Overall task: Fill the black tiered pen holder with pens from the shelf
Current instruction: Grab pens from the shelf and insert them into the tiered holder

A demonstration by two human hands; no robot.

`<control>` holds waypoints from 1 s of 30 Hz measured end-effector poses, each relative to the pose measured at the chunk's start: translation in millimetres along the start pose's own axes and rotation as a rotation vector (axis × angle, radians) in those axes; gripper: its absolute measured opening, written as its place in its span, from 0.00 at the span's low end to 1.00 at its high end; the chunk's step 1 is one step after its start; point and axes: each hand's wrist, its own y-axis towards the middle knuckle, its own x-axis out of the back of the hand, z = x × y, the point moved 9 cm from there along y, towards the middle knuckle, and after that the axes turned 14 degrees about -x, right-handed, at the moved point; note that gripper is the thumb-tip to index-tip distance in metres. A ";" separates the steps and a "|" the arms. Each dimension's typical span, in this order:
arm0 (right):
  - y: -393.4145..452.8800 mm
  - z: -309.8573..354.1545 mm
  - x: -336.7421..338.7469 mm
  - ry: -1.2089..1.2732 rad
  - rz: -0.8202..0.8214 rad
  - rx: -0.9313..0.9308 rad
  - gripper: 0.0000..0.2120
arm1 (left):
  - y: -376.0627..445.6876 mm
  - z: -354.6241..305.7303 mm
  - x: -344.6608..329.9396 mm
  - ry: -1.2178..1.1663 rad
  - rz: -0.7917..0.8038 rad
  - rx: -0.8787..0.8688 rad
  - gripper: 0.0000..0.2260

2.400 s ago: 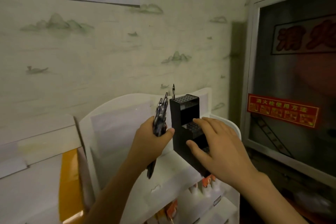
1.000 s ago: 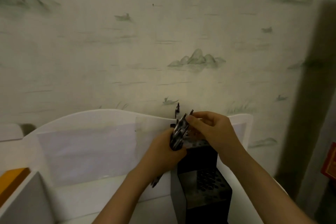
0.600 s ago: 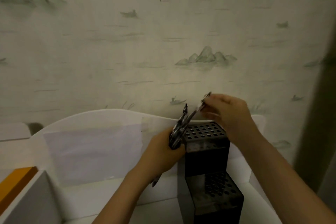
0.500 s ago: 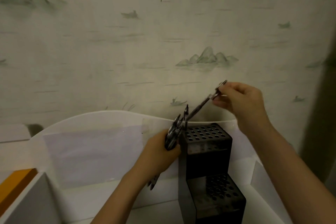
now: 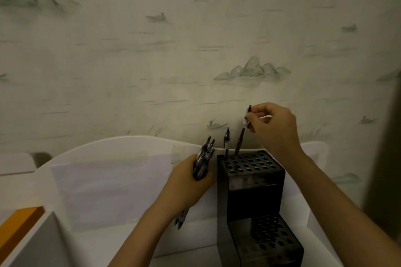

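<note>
One pen [image 5: 226, 140] already stands in the black pen holder [image 5: 251, 182], the right hand [image 5: 273, 128] pinches a second pen [image 5: 243, 131] over a hole, and the left hand [image 5: 186, 184] grips a bundle of pens [image 5: 204, 158], so most holes are not yet filled.

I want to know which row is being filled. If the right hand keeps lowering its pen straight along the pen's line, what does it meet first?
Most likely the back row of holes on the top tier of the black tiered pen holder, beside the single pen already standing there. The right hand pinches a dark pen tip-down; depth is uncertain.

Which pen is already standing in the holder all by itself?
The short pen at the top tier's back-left corner; no hand touches it. The right hand pinches another, and the left hand grips the bundle.
</note>
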 end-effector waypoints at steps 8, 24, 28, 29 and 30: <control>1.9 -12.7 -23.3 -0.129 0.070 0.030 0.02 | -3.6 9.8 3.4 -0.024 0.002 0.049 0.05; -12.7 -31.0 -22.8 -0.215 0.116 0.042 0.09 | 0.6 -2.1 -8.6 -0.019 0.019 -0.018 0.05; -42.5 -32.8 -30.7 0.052 0.344 -0.167 0.03 | 2.3 -5.8 -12.4 -0.012 0.029 -0.040 0.05; -53.4 -35.1 -41.7 0.118 0.461 -0.253 0.03 | 2.9 -7.2 -14.2 -0.014 0.038 -0.046 0.07; -62.0 -37.1 -50.5 0.163 0.545 -0.311 0.04 | 3.4 -8.9 -16.5 -0.018 0.049 -0.052 0.08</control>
